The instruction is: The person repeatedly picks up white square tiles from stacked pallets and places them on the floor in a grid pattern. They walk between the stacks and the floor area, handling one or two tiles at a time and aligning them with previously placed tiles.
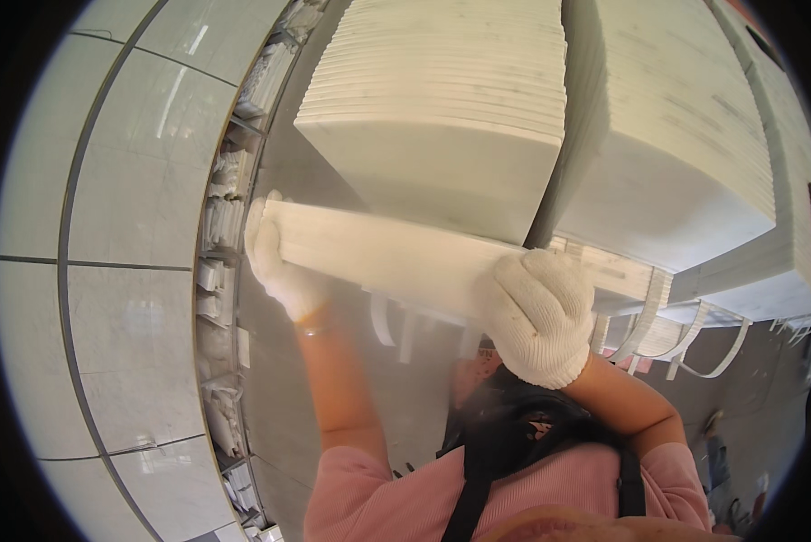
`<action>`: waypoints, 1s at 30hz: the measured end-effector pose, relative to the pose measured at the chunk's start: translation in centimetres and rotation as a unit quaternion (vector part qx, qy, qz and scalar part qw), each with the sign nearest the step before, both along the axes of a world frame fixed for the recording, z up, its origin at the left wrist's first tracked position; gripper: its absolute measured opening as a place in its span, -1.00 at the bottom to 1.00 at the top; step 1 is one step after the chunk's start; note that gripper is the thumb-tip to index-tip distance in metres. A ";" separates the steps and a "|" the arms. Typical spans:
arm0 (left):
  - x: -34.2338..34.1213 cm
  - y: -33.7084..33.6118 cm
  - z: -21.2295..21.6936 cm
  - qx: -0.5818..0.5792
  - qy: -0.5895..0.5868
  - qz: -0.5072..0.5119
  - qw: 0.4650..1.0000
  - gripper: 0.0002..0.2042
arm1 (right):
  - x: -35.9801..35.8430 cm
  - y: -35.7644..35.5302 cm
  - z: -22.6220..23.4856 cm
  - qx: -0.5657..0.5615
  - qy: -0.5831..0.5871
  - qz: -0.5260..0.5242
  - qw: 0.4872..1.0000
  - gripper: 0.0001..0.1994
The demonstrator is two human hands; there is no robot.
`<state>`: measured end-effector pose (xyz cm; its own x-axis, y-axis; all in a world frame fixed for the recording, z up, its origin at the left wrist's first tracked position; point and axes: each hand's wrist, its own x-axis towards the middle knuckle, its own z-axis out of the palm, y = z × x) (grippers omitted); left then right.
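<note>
A long white slab point(378, 257), marble-like with a smooth long face, is held crosswise in front of my body. My left hand point(279, 257), in a white knitted glove, wraps round its left end. At the right end my right hand point(541, 312), gloved the same way, is closed over the slab with its fingers bent. Just beyond it stands a tall stack of thin white slabs point(433, 163), and a second white stack point(663, 190) rises to the right. The fingertips of my right hand are partly hidden.
Pale strapping loops point(717, 361) stick out below the stacks at right, beside white strips point(613, 271) under them. A narrow rack point(229, 199) filled with white offcuts runs along the left, next to large glossy panels point(135, 208). Grey floor point(387, 379) lies beneath.
</note>
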<state>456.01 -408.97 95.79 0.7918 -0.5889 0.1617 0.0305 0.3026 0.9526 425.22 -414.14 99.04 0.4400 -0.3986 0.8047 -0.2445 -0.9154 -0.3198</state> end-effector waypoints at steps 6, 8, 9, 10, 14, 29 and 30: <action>0.3 -0.7 0.0 0.087 -0.183 0.043 0.978 -0.54 | -0.3 -0.7 0.1 0.015 0.008 -0.011 1.000 -0.70; 0.4 -1.5 0.6 0.093 -0.193 0.039 0.976 -0.55 | -0.4 -1.3 0.1 0.013 0.028 -0.018 0.999 -0.61; 0.1 -2.0 0.6 0.040 -0.099 0.035 0.994 -0.56 | -0.5 -1.5 0.1 0.013 0.044 -0.022 0.999 -0.55; -0.2 -2.6 0.7 -0.030 -0.010 0.007 0.999 -0.57 | -0.5 -1.6 0.1 0.020 0.057 -0.038 0.997 -0.53; -1.1 -4.7 1.8 0.001 -0.067 0.053 0.996 -0.54 | -0.1 -2.1 0.4 0.007 0.081 -0.108 0.991 -0.49; -2.4 -4.7 3.0 0.015 -0.028 0.048 0.998 -0.48 | -0.3 -1.7 1.2 0.071 0.137 -0.112 0.982 -0.48; -2.4 -4.2 3.0 0.002 -0.006 0.052 0.999 -0.47 | -0.3 -1.4 1.2 0.074 0.134 -0.106 0.983 -0.48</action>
<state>453.58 -413.20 98.74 0.8469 -0.5041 0.1693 -0.0122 0.2999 0.9539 424.88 -415.57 100.21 0.5226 -0.6082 0.5975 -0.5177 -0.7832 -0.3444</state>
